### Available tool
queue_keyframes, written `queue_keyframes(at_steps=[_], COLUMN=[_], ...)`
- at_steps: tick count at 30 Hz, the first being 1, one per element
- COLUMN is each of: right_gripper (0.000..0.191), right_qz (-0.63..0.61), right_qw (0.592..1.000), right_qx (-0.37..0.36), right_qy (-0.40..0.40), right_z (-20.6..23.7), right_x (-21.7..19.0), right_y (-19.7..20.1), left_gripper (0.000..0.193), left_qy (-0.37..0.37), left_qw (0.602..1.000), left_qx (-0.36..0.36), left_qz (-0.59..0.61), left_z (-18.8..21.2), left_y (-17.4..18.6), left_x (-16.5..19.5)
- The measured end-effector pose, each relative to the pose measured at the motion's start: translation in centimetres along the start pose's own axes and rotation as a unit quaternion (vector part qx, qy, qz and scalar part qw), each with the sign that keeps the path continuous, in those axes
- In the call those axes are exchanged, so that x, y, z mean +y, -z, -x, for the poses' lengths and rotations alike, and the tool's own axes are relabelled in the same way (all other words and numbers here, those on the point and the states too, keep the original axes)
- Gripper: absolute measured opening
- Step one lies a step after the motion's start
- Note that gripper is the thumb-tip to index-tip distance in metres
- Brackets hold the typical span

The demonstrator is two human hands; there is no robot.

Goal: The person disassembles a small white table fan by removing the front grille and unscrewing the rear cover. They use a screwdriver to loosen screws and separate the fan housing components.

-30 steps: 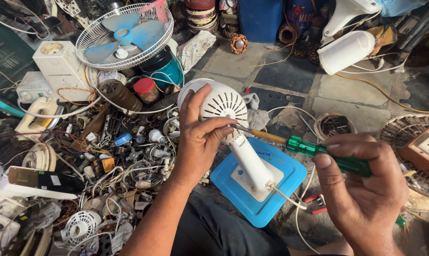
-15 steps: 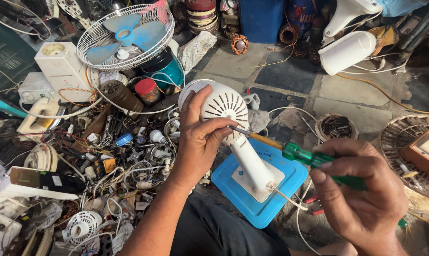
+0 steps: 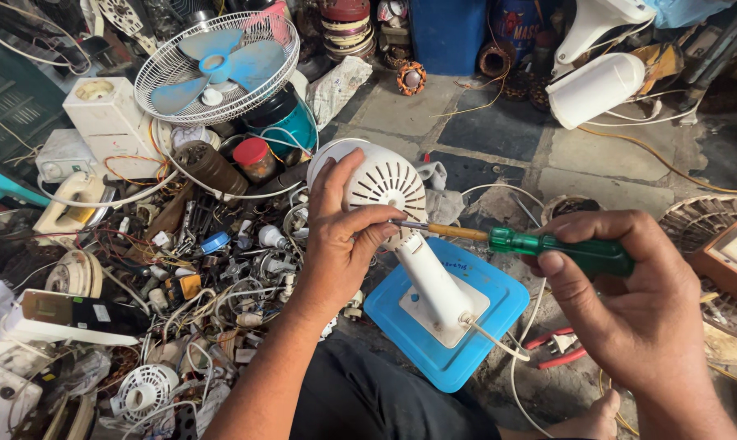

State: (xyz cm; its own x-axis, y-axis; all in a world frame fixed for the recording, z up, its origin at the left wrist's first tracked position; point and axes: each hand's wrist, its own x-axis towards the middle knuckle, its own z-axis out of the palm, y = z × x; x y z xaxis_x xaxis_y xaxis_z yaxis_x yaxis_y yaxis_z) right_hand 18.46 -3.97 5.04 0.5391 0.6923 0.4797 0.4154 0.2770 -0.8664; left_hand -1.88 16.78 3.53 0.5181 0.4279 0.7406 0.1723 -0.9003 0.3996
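— Hands first: what does each one hold?

— Left hand [image 3: 344, 244] is clasped over the white motor housing [image 3: 380, 183] of a small fan, fingers spread on its slotted back, thumb near the screwdriver tip. Right hand [image 3: 629, 301] grips the green handle of a screwdriver [image 3: 539, 243], and its shaft runs left to the housing, just where the white neck [image 3: 429, 281] joins it.

— And where does the fan stand?

— On its blue base [image 3: 482, 326], on the floor between the person's knees. A white cord [image 3: 499, 342] leaves the foot of the neck.

— What lies around?

— Far left, a heap of wires and parts [image 3: 197, 269]; behind it a caged fan with blue blades [image 3: 217, 65]. Right of the base, red pliers [image 3: 552, 346].
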Motion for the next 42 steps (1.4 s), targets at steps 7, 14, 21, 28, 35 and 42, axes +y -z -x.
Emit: queue_keyframes(at_steps=[7, 14, 21, 28, 35, 42], right_gripper=[0.023, 0.025, 0.034, 0.038, 0.032, 0.025], right_qz=[-0.008, -0.025, -0.063, -0.075, -0.069, 0.017], right_qw=[0.998, 0.99, 0.979, 0.981, 0.977, 0.985], right_qx=[0.041, 0.11, 0.148, 0.14, 0.169, 0.137], right_qy=[0.046, 0.089, 0.123, 0.113, 0.113, 0.107], right_z=[1.8, 3.8, 4.4, 3.6, 3.8, 3.3], right_x=[0.7, 1.6, 3.1, 6.0, 6.5, 5.8], right_y=[-0.1, 0.1, -1.9, -2.5, -3.7, -3.8], left_gripper=[0.056, 0.076, 0.073, 0.075, 0.077, 0.079], left_qy=[0.031, 0.034, 0.041, 0.038, 0.06, 0.045], left_qw=[0.999, 0.999, 0.998, 0.999, 0.998, 0.998], left_qx=[-0.022, -0.022, -0.011, 0.001, 0.021, 0.035], left_qz=[0.037, 0.032, 0.042, 0.01, 0.02, -0.01], left_z=[-0.1, -0.1, -0.7, -1.1, -0.7, -0.5], left_y=[0.2, 0.6, 0.6, 0.6, 0.0, -0.2], left_x=[0.3, 0.1, -1.1, -2.0, -1.7, -1.7])
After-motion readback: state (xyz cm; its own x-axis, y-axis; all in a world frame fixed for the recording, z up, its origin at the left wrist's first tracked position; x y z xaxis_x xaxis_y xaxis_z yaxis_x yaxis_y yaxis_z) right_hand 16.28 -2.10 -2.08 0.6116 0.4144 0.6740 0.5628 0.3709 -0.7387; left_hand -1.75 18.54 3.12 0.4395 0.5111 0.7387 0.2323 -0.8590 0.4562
